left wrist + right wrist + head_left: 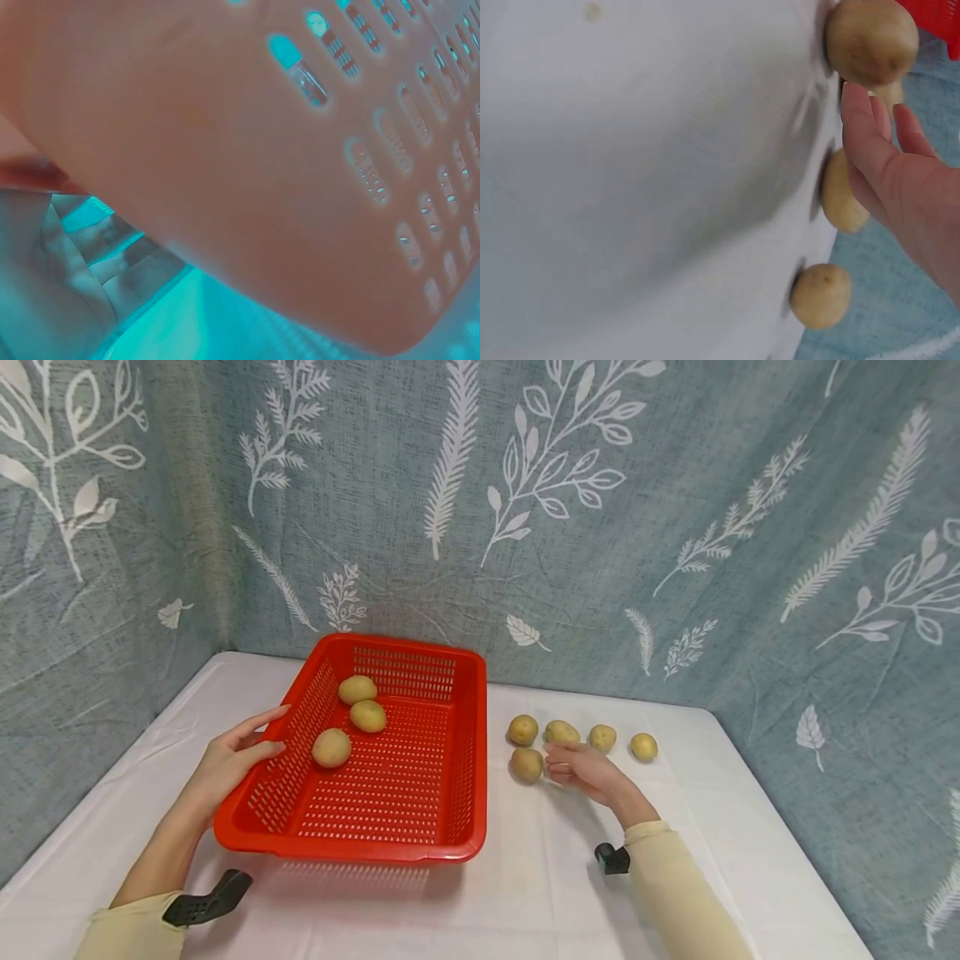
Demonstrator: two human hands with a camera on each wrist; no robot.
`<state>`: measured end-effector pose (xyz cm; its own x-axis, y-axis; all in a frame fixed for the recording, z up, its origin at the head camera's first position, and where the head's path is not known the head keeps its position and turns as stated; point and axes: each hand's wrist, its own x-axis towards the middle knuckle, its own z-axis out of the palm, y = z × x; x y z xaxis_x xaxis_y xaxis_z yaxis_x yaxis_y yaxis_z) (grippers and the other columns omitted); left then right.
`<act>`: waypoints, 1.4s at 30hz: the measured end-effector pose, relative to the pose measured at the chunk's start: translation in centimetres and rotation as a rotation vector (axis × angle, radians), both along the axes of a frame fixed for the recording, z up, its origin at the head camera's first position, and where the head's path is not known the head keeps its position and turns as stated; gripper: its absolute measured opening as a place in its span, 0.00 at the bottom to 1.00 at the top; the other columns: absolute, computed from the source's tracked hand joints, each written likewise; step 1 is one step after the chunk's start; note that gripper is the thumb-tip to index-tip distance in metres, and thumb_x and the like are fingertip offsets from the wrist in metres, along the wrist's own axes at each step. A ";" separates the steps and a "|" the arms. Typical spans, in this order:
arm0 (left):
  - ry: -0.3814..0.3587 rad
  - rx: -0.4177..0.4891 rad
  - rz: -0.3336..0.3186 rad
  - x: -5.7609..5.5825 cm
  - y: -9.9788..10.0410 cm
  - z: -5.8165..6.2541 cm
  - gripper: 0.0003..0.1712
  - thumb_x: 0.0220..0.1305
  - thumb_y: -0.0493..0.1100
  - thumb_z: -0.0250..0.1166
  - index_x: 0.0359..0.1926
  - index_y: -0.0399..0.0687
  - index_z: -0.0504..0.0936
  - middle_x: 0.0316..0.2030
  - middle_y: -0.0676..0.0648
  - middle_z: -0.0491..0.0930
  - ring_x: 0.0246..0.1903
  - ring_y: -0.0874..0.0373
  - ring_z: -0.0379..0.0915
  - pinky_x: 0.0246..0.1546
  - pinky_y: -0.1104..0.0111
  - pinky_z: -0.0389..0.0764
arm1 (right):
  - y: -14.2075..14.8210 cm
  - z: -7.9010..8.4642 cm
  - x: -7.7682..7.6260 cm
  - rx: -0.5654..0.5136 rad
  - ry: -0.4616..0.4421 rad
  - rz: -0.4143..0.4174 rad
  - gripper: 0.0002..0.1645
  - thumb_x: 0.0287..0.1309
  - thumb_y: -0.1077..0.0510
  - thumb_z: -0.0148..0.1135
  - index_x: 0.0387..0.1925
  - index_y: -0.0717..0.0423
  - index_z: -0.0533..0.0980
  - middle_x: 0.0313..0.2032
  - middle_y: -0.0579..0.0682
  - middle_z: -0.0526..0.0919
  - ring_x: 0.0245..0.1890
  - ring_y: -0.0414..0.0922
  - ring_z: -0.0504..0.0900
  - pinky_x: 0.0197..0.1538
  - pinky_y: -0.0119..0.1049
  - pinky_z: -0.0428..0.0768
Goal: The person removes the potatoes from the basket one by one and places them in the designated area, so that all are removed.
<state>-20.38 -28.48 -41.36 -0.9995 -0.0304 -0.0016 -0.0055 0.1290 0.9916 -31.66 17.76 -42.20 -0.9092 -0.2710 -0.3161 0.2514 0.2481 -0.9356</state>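
My left hand [230, 763] grips the left rim of a red plastic basket [476, 760], thumb over the rim. In the left wrist view the slotted basket wall [225, 150] fills most of the picture, with part of the palm [60, 285] below it. Three potatoes lie inside, one potato [332, 748] nearer me and two farther back. My right hand [588, 770] reaches over the table, its fingertips right beside the nearest loose potato [527, 765]. In the right wrist view its fingers [870, 135] are slightly bent, and that potato [871, 41] sits just beyond them.
Behind the right hand, a row of loose potatoes runs rightward: one potato [522, 730] by the basket, others [562, 732] along it, and the last potato [643, 747] farthest right. A white cloth [525, 885] covers the table. A patterned blue-green curtain [390, 527] hangs behind.
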 end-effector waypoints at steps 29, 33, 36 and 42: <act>0.014 -0.006 -0.003 0.1 0.0 -0.2 0.31 0.71 0.42 0.53 0.72 0.49 0.57 0.42 0.49 0.72 0.34 0.60 0.77 0.34 0.63 0.83 | 2.0 7.4 -1.2 -0.114 -0.017 0.023 0.33 0.74 0.53 0.41 0.71 0.67 0.49 0.65 0.71 0.55 0.66 0.63 0.56 0.63 0.48 0.65; 0.016 -0.007 -0.004 0.1 0.0 -0.1 0.32 0.71 0.43 0.53 0.72 0.48 0.56 0.44 0.48 0.72 0.34 0.60 0.77 0.34 0.62 0.83 | 1.6 8.1 -1.6 -0.147 -0.016 -0.003 0.33 0.74 0.51 0.40 0.71 0.66 0.49 0.65 0.69 0.55 0.66 0.62 0.57 0.63 0.49 0.64; 0.016 -0.002 -0.006 0.1 0.1 -0.1 0.32 0.71 0.43 0.53 0.73 0.47 0.56 0.45 0.46 0.71 0.35 0.60 0.77 0.34 0.62 0.83 | 1.3 8.8 -1.9 -0.144 -0.010 -0.008 0.34 0.74 0.50 0.40 0.72 0.65 0.48 0.66 0.69 0.53 0.66 0.61 0.57 0.63 0.49 0.64; 0.014 0.003 -0.004 0.2 0.1 -0.1 0.32 0.71 0.43 0.53 0.72 0.47 0.56 0.45 0.46 0.71 0.35 0.61 0.77 0.35 0.62 0.83 | 0.5 10.0 -2.4 -0.144 -0.012 -0.007 0.35 0.74 0.47 0.38 0.73 0.62 0.47 0.68 0.67 0.51 0.67 0.61 0.57 0.63 0.48 0.65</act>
<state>-20.22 -28.36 -41.45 -0.9996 -0.0268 0.0120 0.0086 0.1259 0.9920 -34.02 18.22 -32.23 -0.9074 -0.3084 -0.2857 0.2644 0.1097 -0.9582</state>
